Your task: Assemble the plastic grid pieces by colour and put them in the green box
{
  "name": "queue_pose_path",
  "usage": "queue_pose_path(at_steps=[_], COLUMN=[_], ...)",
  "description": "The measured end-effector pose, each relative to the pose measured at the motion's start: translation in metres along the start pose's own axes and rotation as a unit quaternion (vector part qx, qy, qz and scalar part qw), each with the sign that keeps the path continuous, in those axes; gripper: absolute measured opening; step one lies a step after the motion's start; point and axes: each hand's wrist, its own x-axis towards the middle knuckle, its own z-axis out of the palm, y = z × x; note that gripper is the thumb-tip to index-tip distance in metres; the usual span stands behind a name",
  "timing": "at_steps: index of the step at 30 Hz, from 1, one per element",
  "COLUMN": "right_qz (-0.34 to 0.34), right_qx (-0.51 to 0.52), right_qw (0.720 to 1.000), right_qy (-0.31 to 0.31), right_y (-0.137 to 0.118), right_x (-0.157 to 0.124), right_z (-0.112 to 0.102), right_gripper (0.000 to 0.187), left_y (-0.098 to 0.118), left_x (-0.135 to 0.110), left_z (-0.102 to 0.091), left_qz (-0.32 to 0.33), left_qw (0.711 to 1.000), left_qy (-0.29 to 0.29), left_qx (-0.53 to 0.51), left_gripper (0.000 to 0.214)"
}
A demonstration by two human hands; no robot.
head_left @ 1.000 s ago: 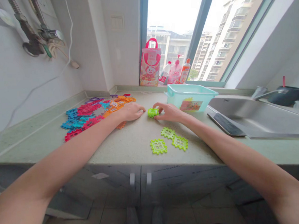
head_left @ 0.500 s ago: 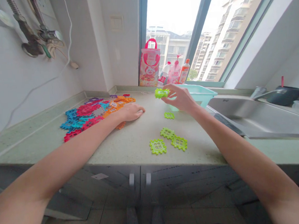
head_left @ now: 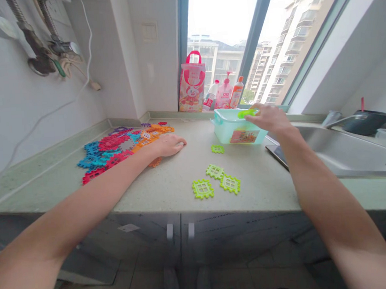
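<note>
Over the near rim of a translucent mint-green plastic bin point(head_left: 224, 131), my right hand point(head_left: 270, 118) pinches lime-green toothed building pieces point(head_left: 245, 113); how many is not clear. My left hand point(head_left: 169, 145) rests palm down on the counter, fingers stretched out, beside orange building pieces point(head_left: 152, 135). Its palm partly covers that end of the pile. Red pieces point(head_left: 110, 142) and blue pieces point(head_left: 90, 160) lie heaped farther left. On the counter between my arms are several loose lime-green window-patterned pieces point(head_left: 202, 188), lying flat.
A steel sink point(head_left: 339, 152) lies right of the bin, with a dark flat object point(head_left: 277, 157) at its edge. Along the window stand a pink bag point(head_left: 192, 89) and several bottles point(head_left: 223, 94). A white cable point(head_left: 89, 59) hangs down the left wall.
My right hand has moved right with the lime-green pieces, from in front of the bin to over it. My left hand stays in place.
</note>
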Motion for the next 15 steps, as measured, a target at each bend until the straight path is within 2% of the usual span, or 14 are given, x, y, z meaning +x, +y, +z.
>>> queue_pose_path(at_steps=[3,10,13,15], right_qz=[0.047,0.032,0.03,0.024], right_qx=[-0.027,-0.018,-0.023,-0.022], right_qw=[0.998,0.994,0.995,0.998], right_qy=[-0.029,-0.102,-0.09,-0.046], right_y=[-0.001,-0.004,-0.009,-0.017], right_x=[0.001,0.002,-0.002,-0.006], right_z=[0.0,0.003,0.003,0.001], right_gripper=[0.06,0.056,0.056,0.052], left_y=[0.0,0.0,0.0,0.001], left_x=[0.0,0.0,-0.001,-0.001], left_z=[-0.001,-0.001,-0.001,-0.002], left_qz=[-0.005,0.0,0.0,-0.003], left_qw=[1.0,1.0,1.0,1.0], left_qy=[-0.003,-0.007,-0.007,-0.007], left_qx=[0.001,-0.008,-0.009,-0.009], left_gripper=[0.043,0.043,0.042,0.042])
